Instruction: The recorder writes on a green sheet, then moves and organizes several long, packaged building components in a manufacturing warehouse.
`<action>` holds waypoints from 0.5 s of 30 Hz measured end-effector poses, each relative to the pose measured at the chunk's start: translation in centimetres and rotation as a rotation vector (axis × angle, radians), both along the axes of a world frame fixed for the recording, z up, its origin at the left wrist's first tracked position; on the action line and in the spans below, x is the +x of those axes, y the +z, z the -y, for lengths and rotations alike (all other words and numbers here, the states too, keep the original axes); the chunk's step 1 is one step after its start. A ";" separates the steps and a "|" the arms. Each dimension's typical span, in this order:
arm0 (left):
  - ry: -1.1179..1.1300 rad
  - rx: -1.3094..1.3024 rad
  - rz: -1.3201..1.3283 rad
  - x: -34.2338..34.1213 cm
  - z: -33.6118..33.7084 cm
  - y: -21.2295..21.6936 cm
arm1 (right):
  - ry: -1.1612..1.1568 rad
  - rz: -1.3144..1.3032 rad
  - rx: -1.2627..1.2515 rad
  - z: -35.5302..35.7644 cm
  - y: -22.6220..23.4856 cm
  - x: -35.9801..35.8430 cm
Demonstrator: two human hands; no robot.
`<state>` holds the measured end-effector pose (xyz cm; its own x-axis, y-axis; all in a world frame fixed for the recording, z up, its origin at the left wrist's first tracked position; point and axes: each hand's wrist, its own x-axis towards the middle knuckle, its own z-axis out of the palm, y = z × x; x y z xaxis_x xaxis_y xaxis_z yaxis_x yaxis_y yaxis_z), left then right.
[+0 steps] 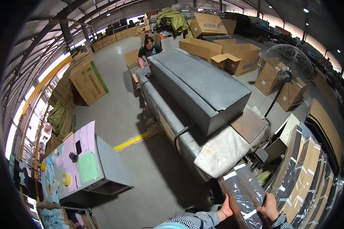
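Between my hands is a long dark package wrapped in clear plastic, with strips of white tape across it. My left hand presses on its left side, and my right hand curls over its right edge. Just past its far end, a stained whitish cloth drapes the near end of a long bench. On that bench rests a large dark grey metal cabinet. To my right, several similar plastic-wrapped pieces with brown cardboard stand side by side.
At left is a grey table with pink and green sheets and a yellow tape roll. Another person is at the bench's far end. A pedestal fan and cardboard boxes stand at right. A yellow line crosses the floor.
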<state>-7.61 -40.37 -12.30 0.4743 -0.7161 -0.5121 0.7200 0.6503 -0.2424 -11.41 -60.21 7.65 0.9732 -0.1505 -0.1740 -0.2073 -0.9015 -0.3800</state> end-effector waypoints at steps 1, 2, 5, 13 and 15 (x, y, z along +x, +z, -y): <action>0.013 0.015 0.023 1.3 -0.2 0.2 | -0.011 0.038 -0.028 -0.1 -1.1 0.7; 0.020 0.030 0.044 2.8 -0.4 0.2 | 0.014 0.055 -0.058 -0.1 -2.2 1.7; 0.034 0.103 0.050 8.2 -1.0 2.3 | 0.009 0.230 -0.115 -2.3 -2.8 6.0; 0.137 0.195 0.213 15.7 -3.9 -4.1 | -0.082 0.218 -0.184 -6.4 -5.8 16.6; 0.070 0.287 0.145 14.8 -1.8 -3.1 | -0.125 0.304 -0.196 -6.3 -6.0 16.3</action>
<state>7.20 -38.59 -15.42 0.6000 -0.5153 -0.6119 0.6847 0.7264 0.0597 4.93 -53.89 1.62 0.9479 -0.2733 0.1638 -0.2248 -0.9379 -0.2641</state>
